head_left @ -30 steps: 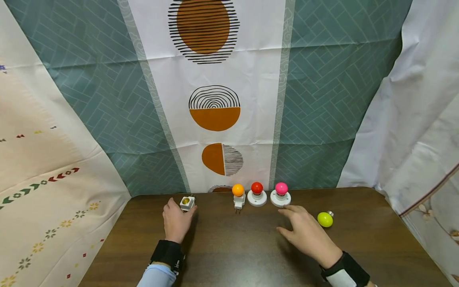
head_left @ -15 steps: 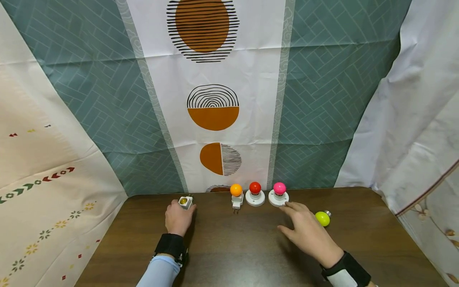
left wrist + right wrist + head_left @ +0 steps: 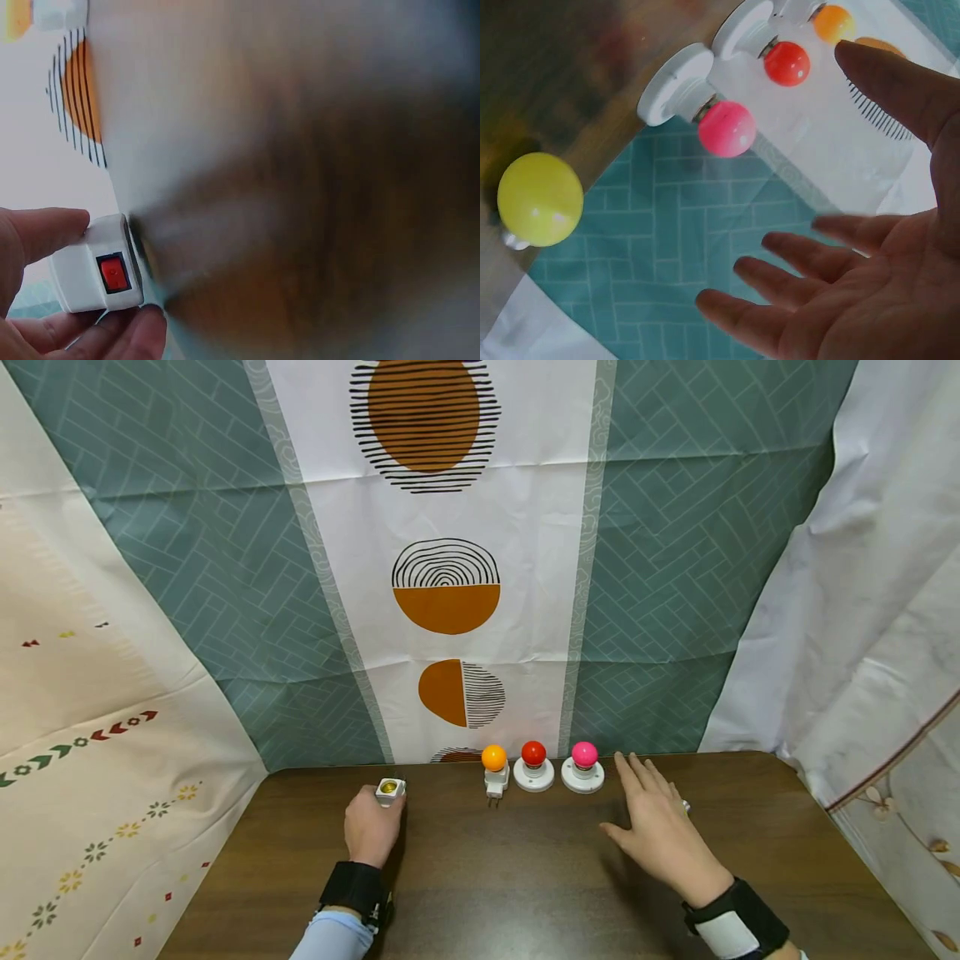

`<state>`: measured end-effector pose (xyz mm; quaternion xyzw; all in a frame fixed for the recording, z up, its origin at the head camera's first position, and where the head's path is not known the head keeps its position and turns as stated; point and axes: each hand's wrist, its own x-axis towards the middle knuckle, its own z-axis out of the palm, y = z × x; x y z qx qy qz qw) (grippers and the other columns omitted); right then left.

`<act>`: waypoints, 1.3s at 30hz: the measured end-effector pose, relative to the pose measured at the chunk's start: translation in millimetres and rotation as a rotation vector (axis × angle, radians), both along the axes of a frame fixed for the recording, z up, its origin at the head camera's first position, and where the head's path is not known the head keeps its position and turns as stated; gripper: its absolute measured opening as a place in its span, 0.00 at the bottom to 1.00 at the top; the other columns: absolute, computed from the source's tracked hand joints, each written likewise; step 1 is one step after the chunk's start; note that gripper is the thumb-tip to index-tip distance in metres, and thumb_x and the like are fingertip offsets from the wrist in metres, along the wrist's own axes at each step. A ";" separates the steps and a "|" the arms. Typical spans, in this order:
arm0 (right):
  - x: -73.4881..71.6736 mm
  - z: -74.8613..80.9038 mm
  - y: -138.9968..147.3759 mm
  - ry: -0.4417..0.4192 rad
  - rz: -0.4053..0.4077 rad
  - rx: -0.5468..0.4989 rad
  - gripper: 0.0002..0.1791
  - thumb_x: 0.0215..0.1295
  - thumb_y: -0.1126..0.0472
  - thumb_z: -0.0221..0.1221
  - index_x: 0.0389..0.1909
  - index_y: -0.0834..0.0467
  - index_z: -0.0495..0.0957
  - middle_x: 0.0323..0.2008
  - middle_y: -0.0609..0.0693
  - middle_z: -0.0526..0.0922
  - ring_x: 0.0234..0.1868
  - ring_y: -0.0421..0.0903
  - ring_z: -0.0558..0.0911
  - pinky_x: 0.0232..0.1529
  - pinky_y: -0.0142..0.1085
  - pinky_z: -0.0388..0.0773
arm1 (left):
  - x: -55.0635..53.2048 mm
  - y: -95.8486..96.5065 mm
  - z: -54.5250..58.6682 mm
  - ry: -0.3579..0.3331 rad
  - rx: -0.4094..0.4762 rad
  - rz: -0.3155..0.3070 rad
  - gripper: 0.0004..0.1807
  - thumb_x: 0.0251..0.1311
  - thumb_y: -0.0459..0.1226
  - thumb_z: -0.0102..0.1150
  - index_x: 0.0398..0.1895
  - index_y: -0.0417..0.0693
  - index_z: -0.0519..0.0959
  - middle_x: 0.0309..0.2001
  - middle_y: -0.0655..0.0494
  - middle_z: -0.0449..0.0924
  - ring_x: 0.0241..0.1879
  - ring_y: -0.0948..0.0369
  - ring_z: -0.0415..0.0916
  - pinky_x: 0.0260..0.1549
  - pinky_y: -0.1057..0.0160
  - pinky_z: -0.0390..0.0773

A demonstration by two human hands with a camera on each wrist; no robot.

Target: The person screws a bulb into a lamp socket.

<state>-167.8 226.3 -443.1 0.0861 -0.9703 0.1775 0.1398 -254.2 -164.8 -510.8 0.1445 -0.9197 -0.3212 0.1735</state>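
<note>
My left hand (image 3: 371, 828) holds a white plug-in bulb socket (image 3: 391, 797) at the table's back left. In the left wrist view, thumb and fingers grip the socket (image 3: 75, 270) on opposite sides, and its red switch (image 3: 114, 274) shows. My right hand (image 3: 663, 835) is stretched out with straight fingers and nothing in its grasp. It hides most of the yellow-green bulb in the head view; the right wrist view shows that bulb (image 3: 540, 199) lying loose on the table, apart from the fingers.
Along the table's (image 3: 480, 877) back edge stand an orange bulb (image 3: 493, 757) in a plug-in socket, a red bulb (image 3: 533, 752) and a pink bulb (image 3: 585, 753), the last two in round white bases. A patterned curtain (image 3: 480, 510) hangs directly behind.
My right hand has moved right from the pink bulb's base, its fingers straightening, and now covers the yellow-green bulb. My left hand has closed more fully around the socket, which has turned slightly.
</note>
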 end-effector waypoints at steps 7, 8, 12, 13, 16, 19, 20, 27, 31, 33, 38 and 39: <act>-5.8 -7.7 14.2 -0.104 -0.067 -0.021 0.65 0.43 0.48 0.72 0.73 0.62 0.38 0.69 0.70 0.52 0.66 0.73 0.55 0.52 0.73 0.55 | 16.3 16.5 2.5 0.040 0.067 -0.063 0.25 0.51 0.45 0.65 0.46 0.35 0.76 0.40 0.40 0.82 0.40 0.47 0.80 0.37 0.49 0.78; -7.1 -9.7 16.4 -0.114 -0.076 -0.017 0.65 0.42 0.47 0.72 0.73 0.61 0.39 0.69 0.70 0.52 0.66 0.73 0.54 0.51 0.74 0.55 | 19.1 20.4 4.4 0.051 0.074 -0.074 0.24 0.50 0.45 0.66 0.46 0.36 0.76 0.40 0.41 0.82 0.39 0.48 0.80 0.37 0.50 0.78; -11.1 -18.0 24.6 -0.143 -0.095 -0.008 0.59 0.42 0.47 0.72 0.71 0.62 0.50 0.67 0.73 0.53 0.65 0.76 0.53 0.49 0.75 0.56 | 29.4 37.4 12.9 0.094 0.098 -0.128 0.23 0.48 0.46 0.68 0.44 0.41 0.78 0.37 0.47 0.83 0.36 0.54 0.80 0.35 0.55 0.79; -11.5 -20.1 26.5 -0.145 -0.097 -0.008 0.57 0.42 0.47 0.72 0.70 0.63 0.52 0.67 0.73 0.53 0.64 0.76 0.53 0.49 0.74 0.57 | 32.0 41.9 15.5 0.099 0.104 -0.144 0.23 0.47 0.46 0.69 0.43 0.42 0.78 0.37 0.48 0.83 0.36 0.56 0.80 0.34 0.56 0.79; -11.8 -25.7 30.8 -0.155 -0.093 -0.007 0.53 0.42 0.49 0.72 0.66 0.66 0.58 0.65 0.76 0.55 0.63 0.78 0.53 0.53 0.71 0.57 | 39.3 54.7 20.3 0.107 0.126 -0.207 0.22 0.46 0.45 0.70 0.43 0.45 0.79 0.37 0.52 0.83 0.33 0.60 0.78 0.32 0.62 0.78; -10.9 -29.9 33.4 -0.166 -0.091 0.005 0.49 0.42 0.50 0.72 0.63 0.69 0.62 0.63 0.77 0.57 0.61 0.80 0.55 0.56 0.69 0.57 | 46.9 67.2 24.3 0.105 0.165 -0.285 0.21 0.45 0.43 0.71 0.43 0.47 0.79 0.38 0.55 0.83 0.33 0.63 0.78 0.33 0.65 0.79; -10.7 -31.0 34.0 -0.170 -0.090 0.006 0.48 0.42 0.50 0.72 0.62 0.69 0.64 0.63 0.78 0.57 0.61 0.80 0.55 0.56 0.68 0.57 | 49.1 71.1 24.9 0.102 0.177 -0.310 0.21 0.45 0.43 0.71 0.43 0.48 0.79 0.38 0.56 0.83 0.34 0.64 0.78 0.33 0.66 0.79; -9.7 -35.8 36.7 -0.176 -0.104 0.007 0.42 0.42 0.51 0.71 0.56 0.69 0.70 0.61 0.78 0.60 0.60 0.79 0.59 0.56 0.68 0.58 | 60.8 89.8 25.6 0.079 0.215 -0.480 0.20 0.46 0.43 0.71 0.43 0.51 0.79 0.38 0.61 0.82 0.35 0.66 0.78 0.35 0.65 0.79; -9.3 -38.1 39.0 -0.188 -0.103 0.020 0.39 0.42 0.52 0.71 0.53 0.70 0.72 0.58 0.79 0.64 0.58 0.77 0.63 0.54 0.66 0.62 | 65.2 93.6 22.9 0.051 0.210 -0.517 0.20 0.46 0.44 0.70 0.43 0.51 0.79 0.38 0.60 0.82 0.36 0.67 0.78 0.36 0.66 0.79; -9.6 -39.2 40.5 -0.200 -0.098 0.024 0.38 0.43 0.52 0.71 0.52 0.71 0.73 0.57 0.79 0.66 0.57 0.76 0.66 0.53 0.65 0.64 | 67.3 94.6 21.6 0.045 0.206 -0.526 0.19 0.46 0.44 0.70 0.43 0.51 0.79 0.38 0.60 0.82 0.35 0.67 0.77 0.36 0.68 0.78; -9.1 -41.2 42.8 -0.211 -0.089 0.031 0.35 0.43 0.53 0.70 0.50 0.71 0.74 0.54 0.77 0.70 0.53 0.74 0.70 0.51 0.63 0.68 | 71.0 96.3 18.5 0.039 0.215 -0.539 0.19 0.46 0.43 0.70 0.43 0.51 0.79 0.37 0.61 0.82 0.35 0.67 0.77 0.35 0.67 0.78; -8.9 -41.3 42.8 -0.208 -0.086 0.033 0.35 0.43 0.53 0.70 0.50 0.71 0.75 0.53 0.77 0.71 0.53 0.74 0.71 0.51 0.63 0.68 | 71.6 96.6 17.9 0.040 0.217 -0.540 0.19 0.46 0.44 0.70 0.43 0.52 0.79 0.37 0.62 0.82 0.35 0.67 0.77 0.34 0.67 0.78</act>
